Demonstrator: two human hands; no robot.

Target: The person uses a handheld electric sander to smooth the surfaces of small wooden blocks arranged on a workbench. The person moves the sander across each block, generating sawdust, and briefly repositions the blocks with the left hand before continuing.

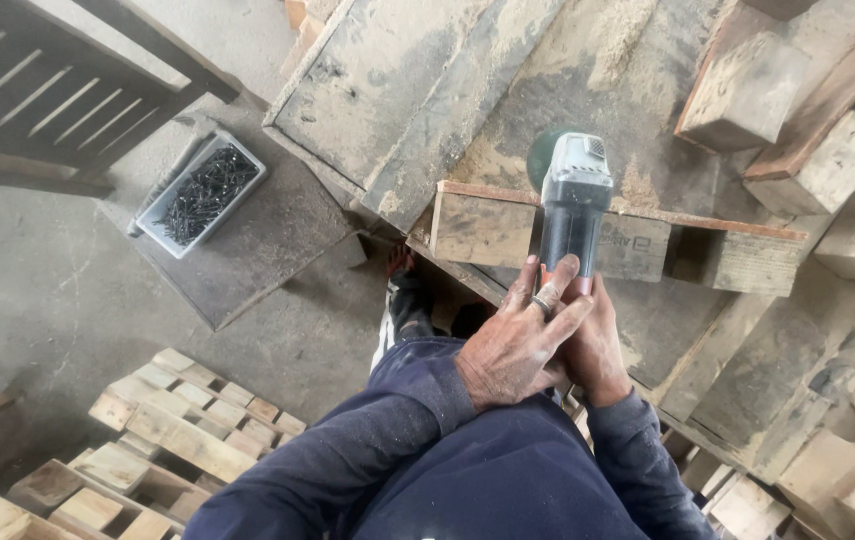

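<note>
Both my hands grip the rear body of a grey and black angle grinder (573, 205). My left hand (517, 340), in a dark blue sleeve with a ring on one finger, lies over the top of the handle. My right hand (597, 350) wraps the handle from the right, partly under the left. The grinder's head with a green disc guard (543, 155) rests on the upper edge of a wooden block (482, 228), part of a weathered pallet (707, 250) covered in sawdust.
A grey tray of dark nails (203, 192) sits on a board on the concrete floor at left. Stacks of small wooden blocks (187, 420) lie at bottom left. Loose wood blocks (747, 90) rest on the pallet at right. A dark slatted frame (57, 90) fills the top left.
</note>
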